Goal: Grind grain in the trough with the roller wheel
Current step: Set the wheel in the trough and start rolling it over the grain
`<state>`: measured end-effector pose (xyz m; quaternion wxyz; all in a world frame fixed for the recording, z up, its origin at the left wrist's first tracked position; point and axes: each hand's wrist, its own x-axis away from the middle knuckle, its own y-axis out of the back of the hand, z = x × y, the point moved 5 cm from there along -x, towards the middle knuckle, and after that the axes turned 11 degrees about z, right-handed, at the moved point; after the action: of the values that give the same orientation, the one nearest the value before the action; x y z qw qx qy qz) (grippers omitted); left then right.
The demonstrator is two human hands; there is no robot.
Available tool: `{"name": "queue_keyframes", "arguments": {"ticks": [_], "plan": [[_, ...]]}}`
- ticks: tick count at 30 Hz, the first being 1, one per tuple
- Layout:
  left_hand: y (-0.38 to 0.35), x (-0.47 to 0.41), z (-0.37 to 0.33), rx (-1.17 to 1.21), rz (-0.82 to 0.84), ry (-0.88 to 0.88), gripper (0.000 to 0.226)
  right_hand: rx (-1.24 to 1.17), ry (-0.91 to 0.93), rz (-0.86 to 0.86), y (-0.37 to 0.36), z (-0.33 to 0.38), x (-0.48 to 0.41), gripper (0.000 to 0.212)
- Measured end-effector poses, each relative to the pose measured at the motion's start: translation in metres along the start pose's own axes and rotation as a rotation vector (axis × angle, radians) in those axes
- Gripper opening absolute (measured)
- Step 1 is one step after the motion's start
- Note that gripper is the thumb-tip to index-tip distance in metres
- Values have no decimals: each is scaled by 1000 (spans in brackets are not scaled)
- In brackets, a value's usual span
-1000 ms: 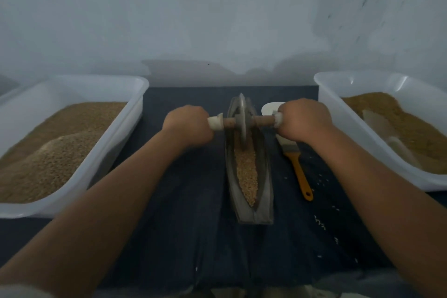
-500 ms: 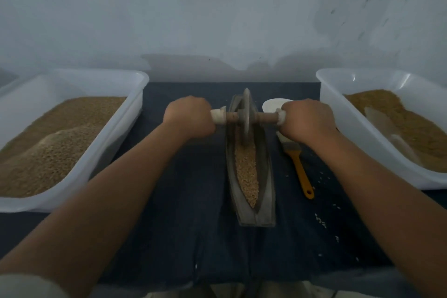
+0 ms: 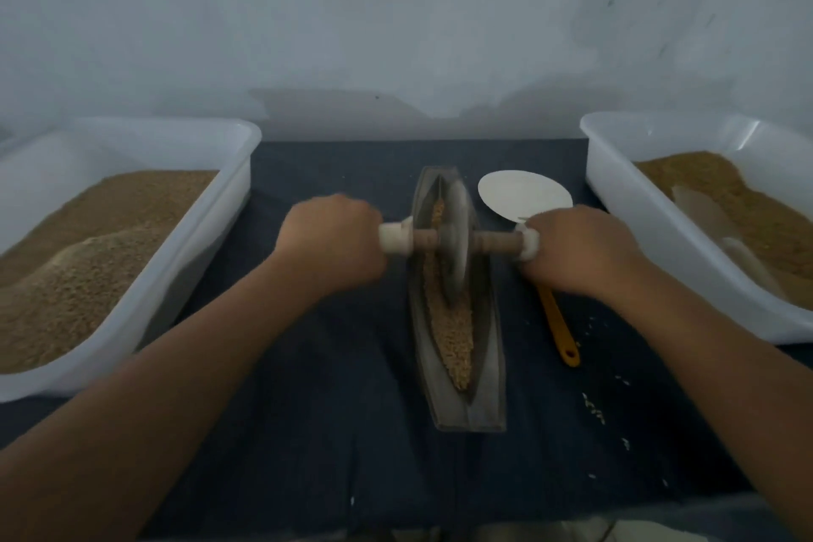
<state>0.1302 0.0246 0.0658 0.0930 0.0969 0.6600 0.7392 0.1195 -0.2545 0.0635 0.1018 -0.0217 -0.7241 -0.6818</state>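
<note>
Head view: roller wheel (image 3: 455,242) upright on edge in the trough (image 3: 488,365), roughly at mid-length, rim down in the grain (image 3: 453,334). Trough long and boat-shaped, lying lengthwise away from the person at the middle of the bench (image 3: 308,431), which is covered in dark cloth. Grain heaped along the channel, mostly on the near side of the wheel, with a thin strip beyond it. Wooden axle (image 3: 492,240) through the hub, level, crossing the trough from side to side, white-capped at both ends.

Left hand (image 3: 332,240) clenched round the axle's left end, knuckles up, just left of the trough. Right hand (image 3: 580,249) clenched likewise round the right end, just right of the trough. Wheel midway between the two fists. Some blur on the left hand and the wheel.

White oval scoop (image 3: 523,196) just right of the trough's far end, its near edge hidden by the right hand. Orange-handled brush (image 3: 556,326) flat on the bench beside the trough, head hidden under the right hand. Loose grains (image 3: 594,409) scattered near the front right. Left tub (image 3: 198,260), white, heaped with pale brown grain. Right tub (image 3: 638,233), white, holding browner material.
</note>
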Motion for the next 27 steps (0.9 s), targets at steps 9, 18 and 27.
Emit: {"name": "queue_keyframes", "arguments": {"ticks": [9, 18, 27], "plan": [[4, -1, -1, 48, 47, 2, 20, 27, 18, -3, 6, -3, -8, 27], [-15, 22, 7, 128, 63, -10, 25, 60, 93, -88, 6, 4, 8, 31], [-2, 4, 3, 88, 49, 13, 22, 32, 65, 31, 14, 3, -2, 28]]}}
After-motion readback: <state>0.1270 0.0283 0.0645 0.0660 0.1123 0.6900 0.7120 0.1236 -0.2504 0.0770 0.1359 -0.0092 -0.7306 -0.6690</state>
